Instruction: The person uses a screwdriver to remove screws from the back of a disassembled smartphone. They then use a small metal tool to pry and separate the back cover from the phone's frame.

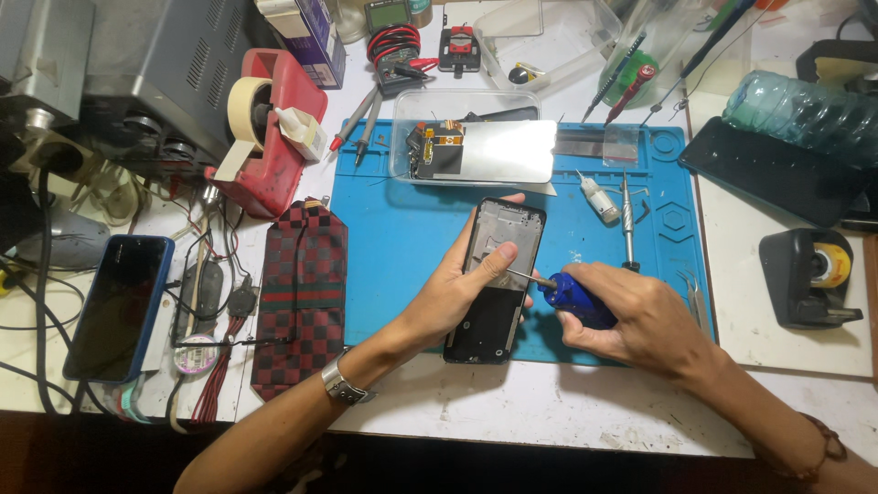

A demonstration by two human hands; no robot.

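Now, at the near edge of the blue mat:
Left hand: the left hand (462, 293) is closed around a phone frame (495, 279); the thumb presses on the frame's face, the fingers wrap it from behind and beside.
Phone frame: it is dark and opened, the upper half shows a grey inner plate, the lower half is black. It is tilted a little and its lower end reaches the near edge of the blue mat (393, 247).
Right hand: the right hand (631, 316) is closed on a screwdriver (572, 297) with a blue handle. The thin metal tip points to the left and meets the right side of the frame, just beside the left thumb.
Wrists: a metal bracelet (343, 384) is on the left wrist, a dark bead band (828, 448) on the right one.
Far edge of the mat: a clear plastic tray (471, 146) holds a small board and a pale screen panel.
Right part of the mat: a small glue bottle (599, 201), a slim metal driver (627, 224) and tweezers (692, 293) lie there.
Left of the mat: a checked red and black cloth (302, 293) lies on the white table (549, 412), then a dark phone in a blue case (119, 306) near the left edge.
Far left corner: a red tape dispenser (270, 128).
Right edge of the table: a black tape dispenser (809, 274) and a plastic bottle (805, 105) lying on its side.
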